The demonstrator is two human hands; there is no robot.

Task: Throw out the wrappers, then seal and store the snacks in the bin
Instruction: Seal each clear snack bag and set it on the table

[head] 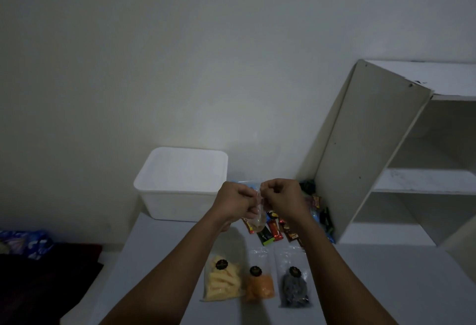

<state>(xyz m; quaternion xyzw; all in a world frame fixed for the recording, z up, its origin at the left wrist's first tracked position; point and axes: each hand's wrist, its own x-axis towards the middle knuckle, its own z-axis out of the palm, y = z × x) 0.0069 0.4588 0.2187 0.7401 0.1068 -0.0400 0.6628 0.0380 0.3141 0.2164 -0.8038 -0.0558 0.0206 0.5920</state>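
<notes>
Left hand [235,202] and right hand [279,199] both pinch what seems a clear bag [258,217].

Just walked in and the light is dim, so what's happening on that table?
A person holds a small clear plastic snack bag up between left hand and right hand, pinching its top as if sealing it. Three clear pouches lie nearer: yellow sticks, orange snacks, dark snacks. Small colourful sachets sit beyond, and the white plastic bin waits with its lid on.
</notes>
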